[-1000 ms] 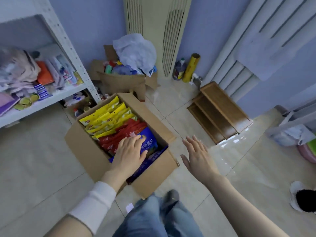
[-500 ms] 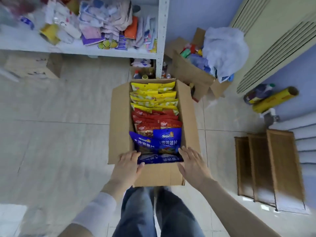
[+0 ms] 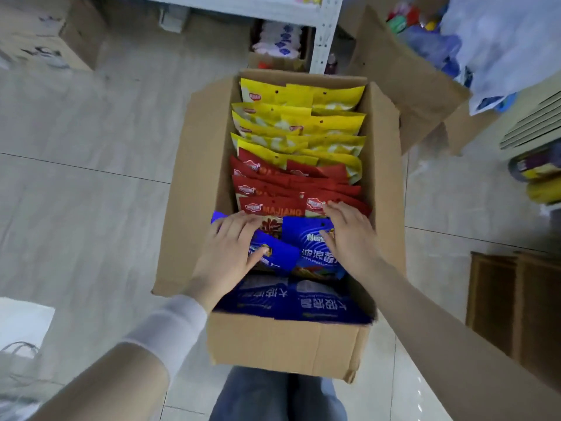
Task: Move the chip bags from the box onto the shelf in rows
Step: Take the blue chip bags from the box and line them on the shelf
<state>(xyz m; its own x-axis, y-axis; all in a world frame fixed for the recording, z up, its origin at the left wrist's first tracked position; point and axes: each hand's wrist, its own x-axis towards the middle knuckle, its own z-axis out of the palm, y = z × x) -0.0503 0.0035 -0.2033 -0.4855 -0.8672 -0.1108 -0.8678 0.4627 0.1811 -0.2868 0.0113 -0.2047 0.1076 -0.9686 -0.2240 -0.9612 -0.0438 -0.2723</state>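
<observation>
An open cardboard box (image 3: 200,165) stands on the floor in front of me. It holds upright rows of yellow chip bags (image 3: 303,123) at the far end, red chip bags (image 3: 288,189) in the middle and blue chip bags (image 3: 291,302) nearest me. My left hand (image 3: 230,250) holds the left upright blue bag (image 3: 279,253), fingers over its top and thumb on its front. My right hand (image 3: 349,235) holds the right blue bag (image 3: 306,238) the same way, fingertips touching a red bag behind. The white shelf (image 3: 324,34) stands just beyond the box.
A second open carton (image 3: 403,74) with a pale plastic bag (image 3: 501,34) sits at the back right. Another box (image 3: 45,34) stands back left under the shelf. A wooden rack (image 3: 516,299) lies on the right. My jeans-clad legs (image 3: 273,396) touch the box's near wall.
The view swung down over the box and closer to it. Both hands moved from the box's near edge into it and took hold of the upright blue bags.
</observation>
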